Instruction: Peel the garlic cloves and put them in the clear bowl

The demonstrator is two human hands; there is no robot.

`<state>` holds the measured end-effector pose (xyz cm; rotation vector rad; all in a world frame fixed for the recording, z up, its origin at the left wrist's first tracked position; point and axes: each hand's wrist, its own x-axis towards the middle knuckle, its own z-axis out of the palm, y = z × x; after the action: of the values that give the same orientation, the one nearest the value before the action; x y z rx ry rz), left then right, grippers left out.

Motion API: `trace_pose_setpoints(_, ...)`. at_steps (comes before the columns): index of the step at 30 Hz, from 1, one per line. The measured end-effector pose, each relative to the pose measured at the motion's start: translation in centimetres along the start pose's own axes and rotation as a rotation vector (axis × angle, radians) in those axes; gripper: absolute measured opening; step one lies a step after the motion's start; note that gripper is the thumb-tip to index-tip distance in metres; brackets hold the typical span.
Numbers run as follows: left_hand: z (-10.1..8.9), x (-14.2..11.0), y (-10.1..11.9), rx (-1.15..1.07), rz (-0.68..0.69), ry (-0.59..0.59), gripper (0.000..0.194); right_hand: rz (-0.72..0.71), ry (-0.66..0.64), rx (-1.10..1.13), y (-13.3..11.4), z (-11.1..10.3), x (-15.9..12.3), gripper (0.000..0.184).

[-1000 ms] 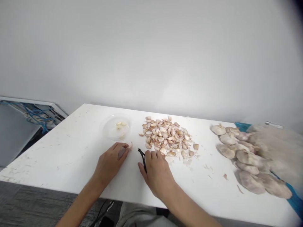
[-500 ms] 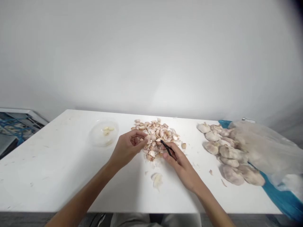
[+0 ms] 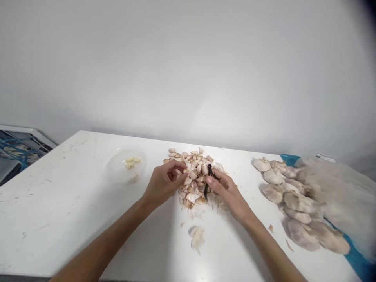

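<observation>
My left hand [image 3: 167, 178] is closed in a pinch at the left side of a heap of unpeeled garlic cloves [image 3: 192, 184]. A pale garlic clove [image 3: 185, 171] shows at its fingertips, partly hidden by them. Over the right side of the heap, my right hand [image 3: 225, 186] is closed around a slim black tool [image 3: 206, 190], whose exact kind I cannot make out. To the left stands a clear round bowl [image 3: 113, 178] with a few peeled cloves [image 3: 129, 165] in it.
Whole garlic bulbs [image 3: 273, 192] spill from a clear plastic bag [image 3: 346, 196] on the right, with blue plastic [image 3: 357, 250] beneath. Papery skins [image 3: 197, 237] lie on the white table [image 3: 73, 203] near its front. A wall rises behind.
The black tool has turned to a more upright angle in my right hand, which has moved slightly right. My left hand keeps its pinch. The view has shifted a little.
</observation>
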<state>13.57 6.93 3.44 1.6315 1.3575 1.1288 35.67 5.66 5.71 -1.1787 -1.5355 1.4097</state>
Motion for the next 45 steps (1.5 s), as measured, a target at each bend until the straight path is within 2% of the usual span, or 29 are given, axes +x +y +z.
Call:
trace_pose_setpoints(5,0.1,-0.3,0.3,0.102,0.102,0.029,0.016,0.010,0.058,0.035,0.9,1.0,2.5,0.041)
trace_pose_setpoints(11,0.3,-0.6,0.3,0.185,0.246,0.023,0.014,0.074,0.005,0.027,2.2,2.1,2.3,0.039)
trace_pose_setpoints(13,0.3,-0.6,0.1,0.171,0.287,0.000,0.016,0.089,-0.014,0.082,2.1,2.3,2.1,0.038)
trace_pose_setpoints(18,0.2,-0.5,-0.6,0.055,0.417,-0.064,0.024,0.049,-0.167,0.261,1.5,2.4,1.8,0.032)
trace_pose_setpoints(23,0.3,-0.6,-0.9,-0.054,0.426,-0.091,0.030,0.048,-0.219,0.334,1.7,2.8,1.4,0.033)
trace_pose_setpoints(26,0.4,-0.7,-0.9,-0.064,0.363,-0.099,0.029,0.058,-0.259,0.349,1.7,3.0,1.2,0.037)
trace_pose_setpoints(30,0.8,-0.9,-0.7,-0.113,0.197,-0.047,0.023,0.126,-0.256,0.430,1.5,3.0,0.9,0.036)
trace_pose_setpoints(33,1.4,-1.1,-0.3,-0.308,-0.007,0.010,0.030,0.200,-0.249,0.498,1.5,2.7,0.7,0.030)
trace_pose_setpoints(35,1.8,-1.1,-0.2,-0.445,-0.143,0.041,0.039,0.240,-0.259,0.522,1.8,2.5,0.6,0.032)
trace_pose_setpoints(38,2.1,-1.0,-0.3,-0.550,-0.249,0.087,0.040,0.272,-0.253,0.503,2.4,2.3,0.6,0.028)
trace_pose_setpoints(41,2.0,-0.8,-0.5,-0.556,-0.293,0.119,0.036,0.234,-0.211,0.436,2.7,2.2,0.8,0.017)
trace_pose_setpoints(45,1.6,-0.8,-0.7,-0.559,-0.319,0.108,0.038,0.097,-0.128,0.180,2.4,2.0,0.7,0.019)
